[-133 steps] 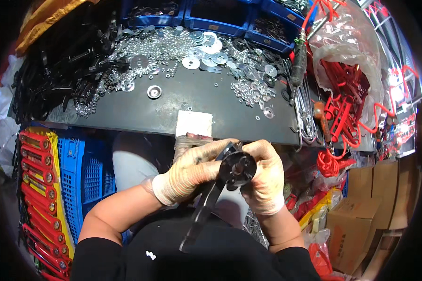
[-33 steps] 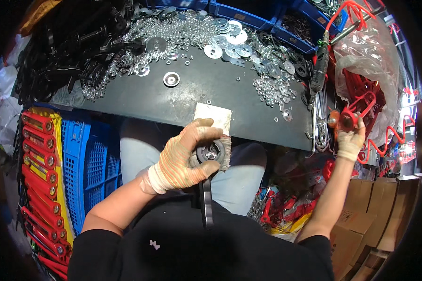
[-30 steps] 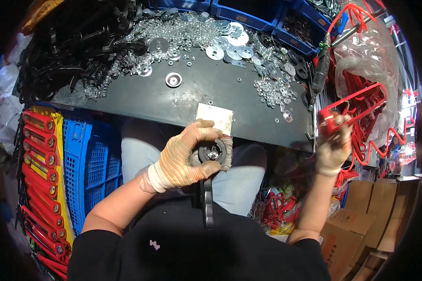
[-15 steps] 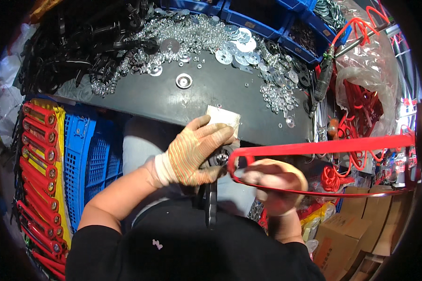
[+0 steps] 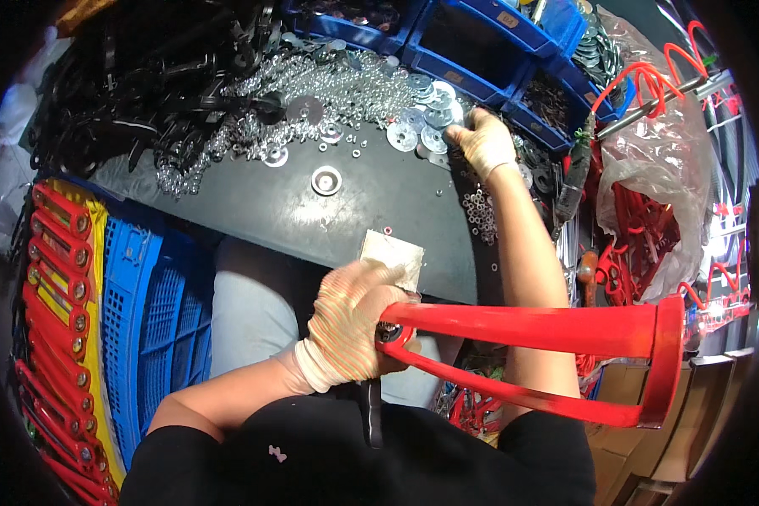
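Note:
My left hand (image 5: 352,325), in a striped knit glove, is closed round the rounded end of a red metal frame (image 5: 523,325). The frame's two long bars reach right to a wide crosspiece. A black bar-shaped part (image 5: 371,411) hangs below that hand; how it joins the frame is hidden. At the far right of the bench my right hand (image 5: 487,143), also gloved, has its fingers bent at the edge of a pile of large flat washers (image 5: 430,114). What is between those fingertips cannot be made out. A cream pad (image 5: 391,257) lies at the bench edge, just beyond my left hand.
A round metal cup (image 5: 326,180) sits on the dark bench (image 5: 253,190). Small nuts (image 5: 312,84) are heaped behind it, black parts (image 5: 169,84) at left. Blue bins (image 5: 464,51) line the back. Red frames (image 5: 67,295) and a blue crate (image 5: 156,295) stand left; cartons (image 5: 649,396) right.
My right hand has let go of the red frame and reached forward to the washers. My left hand now grips the frame's rounded end, and the frame's far end has tilted nearer.

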A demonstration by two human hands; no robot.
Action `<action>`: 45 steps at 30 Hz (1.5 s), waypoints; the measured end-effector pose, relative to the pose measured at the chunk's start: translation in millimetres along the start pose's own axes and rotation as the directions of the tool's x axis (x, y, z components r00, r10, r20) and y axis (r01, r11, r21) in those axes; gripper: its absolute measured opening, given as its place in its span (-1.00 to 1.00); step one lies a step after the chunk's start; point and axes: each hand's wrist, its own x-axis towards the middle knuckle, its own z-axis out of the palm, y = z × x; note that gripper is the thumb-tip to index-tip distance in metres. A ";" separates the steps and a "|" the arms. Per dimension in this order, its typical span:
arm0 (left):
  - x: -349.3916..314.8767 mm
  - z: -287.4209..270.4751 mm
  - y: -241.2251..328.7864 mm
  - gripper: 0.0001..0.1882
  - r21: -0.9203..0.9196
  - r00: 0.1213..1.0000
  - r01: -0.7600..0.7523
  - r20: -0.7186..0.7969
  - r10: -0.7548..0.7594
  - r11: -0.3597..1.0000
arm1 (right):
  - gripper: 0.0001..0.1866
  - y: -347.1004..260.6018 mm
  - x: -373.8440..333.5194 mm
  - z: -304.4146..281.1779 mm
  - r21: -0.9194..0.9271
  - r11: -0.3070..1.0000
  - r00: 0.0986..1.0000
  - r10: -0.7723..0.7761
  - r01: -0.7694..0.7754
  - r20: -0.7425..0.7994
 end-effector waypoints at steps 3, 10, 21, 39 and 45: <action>-3.9 -0.6 1.7 -0.51 0.105 0.998 0.054 0.016 -0.056 0.993 | -0.73 3.8 -11.5 -6.3 0.280 0.960 0.994 0.012 0.020 -0.113; -14.3 -5.1 -6.3 -0.36 0.100 0.998 0.034 0.054 -0.039 0.994 | -0.76 -59.0 -199.7 -58.9 0.645 0.721 0.635 -0.380 -0.253 0.673; -13.3 -1.6 -1.7 -0.22 0.090 0.996 0.062 0.053 -0.067 0.994 | -0.79 -63.3 -247.1 -1.8 0.804 0.582 0.936 -0.201 -0.124 0.291; 69.7 -62.1 -71.5 -0.71 0.283 0.987 0.126 0.060 -0.149 0.951 | -0.68 328.9 -207.7 -104.9 -0.468 0.814 0.936 0.339 -0.342 -0.095; 167.0 -58.9 -140.8 -0.73 0.782 0.660 0.027 0.454 -0.598 0.623 | -0.75 188.3 -191.8 -161.9 0.431 0.699 0.815 0.547 -0.570 0.190</action>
